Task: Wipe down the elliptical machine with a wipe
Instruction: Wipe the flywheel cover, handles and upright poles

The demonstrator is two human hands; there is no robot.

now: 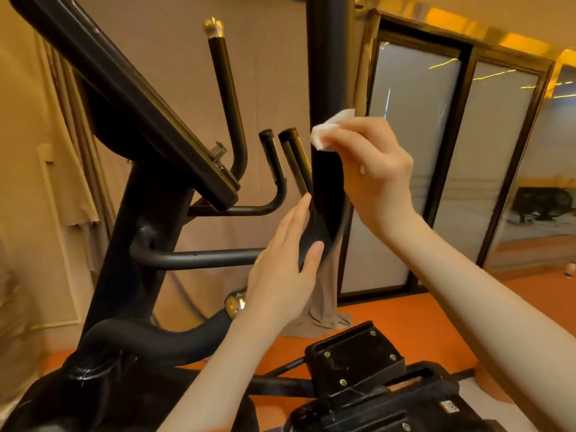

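A black elliptical machine fills the view. Its thick moving handle bar (331,67) rises through the middle and bends near the bottom. My right hand (371,169) holds a white wipe (327,129) against the bar's right side, fingers curled round the wipe. My left hand (286,266) grips the bent lower part of the same bar, thumb in front and fingers behind it. The tilted console (131,98) sits at upper left.
Other black handles (227,98) and short grips (290,157) stand behind the bar. Black pedals (352,357) lie at lower right over an orange floor (436,322). Beige curtains hang behind, and dark-framed glass doors (452,166) stand at right.
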